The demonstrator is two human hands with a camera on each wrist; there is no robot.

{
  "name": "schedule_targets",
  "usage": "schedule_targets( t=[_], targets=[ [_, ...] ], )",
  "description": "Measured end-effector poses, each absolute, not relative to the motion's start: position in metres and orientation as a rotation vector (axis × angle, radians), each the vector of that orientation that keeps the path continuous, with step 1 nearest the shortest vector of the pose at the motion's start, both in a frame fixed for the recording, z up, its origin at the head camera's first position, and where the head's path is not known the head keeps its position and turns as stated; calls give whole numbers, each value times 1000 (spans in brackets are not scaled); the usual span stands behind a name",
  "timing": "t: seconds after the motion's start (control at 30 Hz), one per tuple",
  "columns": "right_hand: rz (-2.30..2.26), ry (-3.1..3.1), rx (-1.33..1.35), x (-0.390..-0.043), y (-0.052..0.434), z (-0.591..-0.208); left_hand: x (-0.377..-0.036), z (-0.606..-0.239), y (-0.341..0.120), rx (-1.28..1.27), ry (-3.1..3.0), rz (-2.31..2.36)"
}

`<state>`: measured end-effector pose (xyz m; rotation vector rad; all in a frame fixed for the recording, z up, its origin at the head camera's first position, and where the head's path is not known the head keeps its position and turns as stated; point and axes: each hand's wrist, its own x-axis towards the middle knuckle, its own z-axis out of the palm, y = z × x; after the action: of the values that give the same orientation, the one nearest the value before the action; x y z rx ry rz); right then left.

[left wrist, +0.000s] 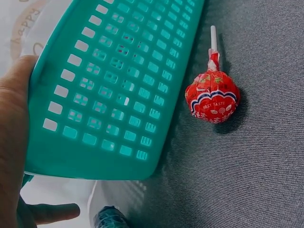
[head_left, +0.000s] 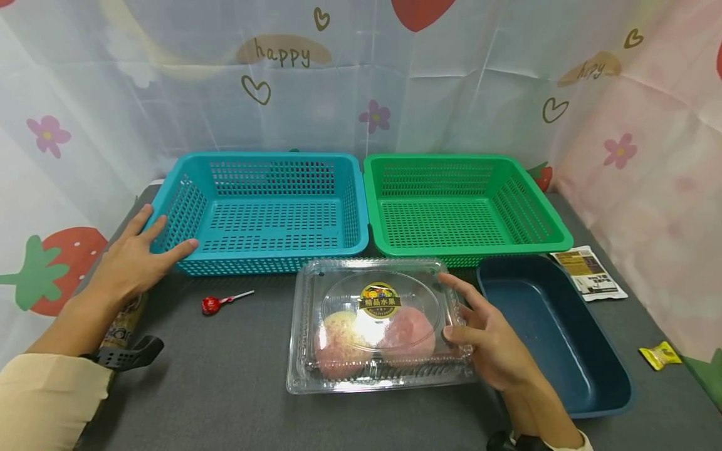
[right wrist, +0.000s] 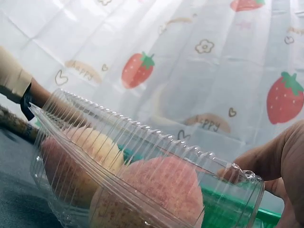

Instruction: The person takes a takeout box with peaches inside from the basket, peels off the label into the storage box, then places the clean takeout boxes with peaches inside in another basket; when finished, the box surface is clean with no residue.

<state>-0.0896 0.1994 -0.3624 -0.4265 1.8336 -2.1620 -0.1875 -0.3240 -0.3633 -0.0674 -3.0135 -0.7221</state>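
My left hand (head_left: 131,260) rests on the near left corner of the blue perforated basket (head_left: 276,254), thumb and fingers spread and fairly straight over the rim. A red-wrapped lollipop (head_left: 211,305) lies on the cloth before that basket; the left wrist view shows the lollipop (left wrist: 212,97) beside the basket wall. My right hand (head_left: 487,335) grips the right side of a clear plastic fruit box (head_left: 316,376), thumb and fingers at its edge. Inside the closed box sit two pinkish-yellow peaches (head_left: 341,351), also visible as peaches (right wrist: 156,190) in the right wrist view.
A green basket (head_left: 468,250) stands against the blue one. Right of the box is a dark blue tub (head_left: 598,351), with a white-and-brown packet (head_left: 589,272) and a yellow wrapped sweet (head_left: 660,356) beyond it. A brown printed package (head_left: 121,326) lies partly under my left forearm.
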Motion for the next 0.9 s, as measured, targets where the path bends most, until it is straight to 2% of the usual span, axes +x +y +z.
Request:
schedule_targets(
  t=[0.63,0.9],
  targets=[
    [-2167,1744,-359,-94,201,-383,-186,-362,-323,-50,-3028,-730],
    [-2028,1903,-164,-91,200,-380,-183,-350,-321,-49,-3058,-669]
  ],
)
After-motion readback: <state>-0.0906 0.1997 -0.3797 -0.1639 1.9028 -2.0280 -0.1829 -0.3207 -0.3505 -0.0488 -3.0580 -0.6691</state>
